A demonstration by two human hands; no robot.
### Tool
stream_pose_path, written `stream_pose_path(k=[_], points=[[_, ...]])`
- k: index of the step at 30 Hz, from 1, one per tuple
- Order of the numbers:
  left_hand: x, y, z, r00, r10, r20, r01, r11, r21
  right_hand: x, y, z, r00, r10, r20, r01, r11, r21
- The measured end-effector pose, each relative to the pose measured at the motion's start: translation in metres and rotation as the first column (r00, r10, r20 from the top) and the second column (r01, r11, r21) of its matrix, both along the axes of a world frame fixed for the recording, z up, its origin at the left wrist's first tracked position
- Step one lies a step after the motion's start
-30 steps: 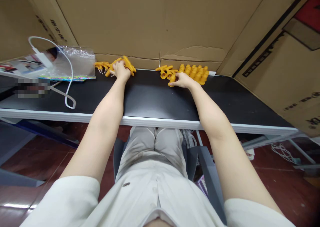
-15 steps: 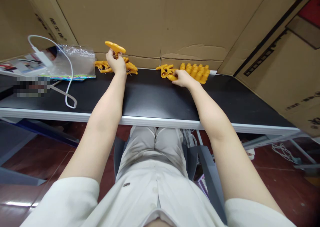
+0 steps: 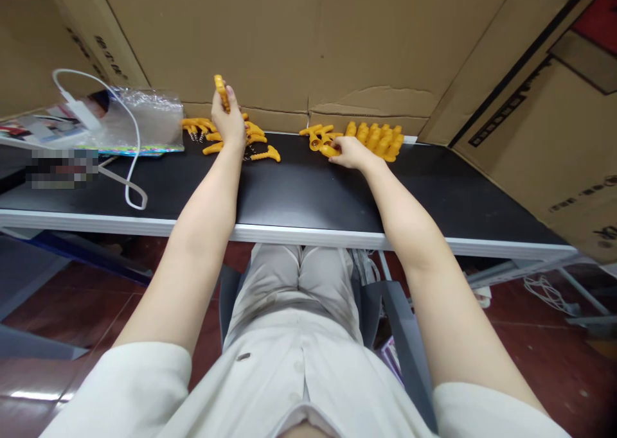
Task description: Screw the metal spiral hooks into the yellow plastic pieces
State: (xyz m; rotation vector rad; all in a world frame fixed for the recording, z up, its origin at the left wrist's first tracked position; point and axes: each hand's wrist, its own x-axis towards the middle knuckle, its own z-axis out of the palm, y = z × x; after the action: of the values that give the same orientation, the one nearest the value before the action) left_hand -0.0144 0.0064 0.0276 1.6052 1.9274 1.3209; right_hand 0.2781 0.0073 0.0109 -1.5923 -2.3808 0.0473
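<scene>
Yellow plastic piece, long and narrow, stands nearly upright above the far edge of the table, held in the left hand. Nearest the camera are a pale shirt and light trousers, with a grey chair and reddish floor under them. Beyond the knees runs a black tabletop with a pale front edge. On its left lie a looped white cable and a clear plastic bag.

The left hand is raised off the surface, its fingers closed around the lower part of the piece. Below it lies a scattered pile of yellow parts, and a single curved part lies apart towards the middle. The right hand lies low on the table, fingers bent onto a small yellow part beside a tight heap of yellow parts. Whether it grips that part or only touches it cannot be told.

Cardboard sheets wall in the back and right. The parts' exact shape is too small to make out.
</scene>
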Motion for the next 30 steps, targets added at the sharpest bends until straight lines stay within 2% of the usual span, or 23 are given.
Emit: stream_pose_path(k=[3, 5, 8, 10, 12, 14, 16, 18, 25, 30], points=[[0.003, -0.002, 0.001, 0.976, 0.145, 0.162, -0.163, 0.981, 0.109, 0.000, 0.001, -0.001, 1.000, 0.014, -0.018, -0.014, 1.000, -0.001], [0.007, -0.006, 0.002, 0.963, 0.107, 0.249, -0.142, 0.982, 0.127, 0.001, 0.002, -0.001, 0.999, 0.020, -0.029, -0.020, 1.000, -0.003], [0.014, -0.013, 0.001, 0.959, -0.026, 0.282, -0.002, 0.995, 0.095, 0.000, 0.001, -0.001, 1.000, 0.015, -0.028, -0.015, 1.000, -0.014], [0.019, -0.016, -0.002, 0.969, -0.123, 0.215, 0.136, 0.990, -0.048, -0.001, -0.001, -0.001, 1.000, 0.010, -0.029, -0.011, 1.000, -0.016], [0.022, -0.017, -0.007, 0.969, -0.236, 0.068, 0.245, 0.939, -0.241, -0.003, -0.004, 0.001, 1.000, 0.005, -0.028, -0.006, 1.000, -0.014], [0.023, -0.015, -0.013, 0.943, -0.307, -0.125, 0.244, 0.898, -0.367, -0.004, -0.007, 0.002, 1.000, 0.001, -0.015, -0.001, 1.000, -0.021], [0.023, -0.013, -0.017, 0.917, -0.271, -0.292, 0.157, 0.920, -0.360, -0.005, -0.009, 0.003, 1.000, 0.002, -0.003, -0.002, 1.000, -0.031], [0.021, -0.011, -0.019, 0.909, -0.190, -0.370, 0.072, 0.949, -0.308, -0.004, -0.008, 0.003, 1.000, 0.002, -0.005, -0.002, 1.000, -0.029], [0.017, -0.009, -0.020, 0.934, -0.133, -0.332, 0.025, 0.950, -0.312, -0.001, -0.001, -0.002, 0.998, 0.040, -0.056, -0.041, 0.999, -0.011], [0.018, -0.011, -0.021, 0.939, -0.039, -0.341, -0.058, 0.961, -0.269, -0.001, 0.000, -0.002, 0.998, 0.029, -0.054, -0.029, 0.999, -0.013]])
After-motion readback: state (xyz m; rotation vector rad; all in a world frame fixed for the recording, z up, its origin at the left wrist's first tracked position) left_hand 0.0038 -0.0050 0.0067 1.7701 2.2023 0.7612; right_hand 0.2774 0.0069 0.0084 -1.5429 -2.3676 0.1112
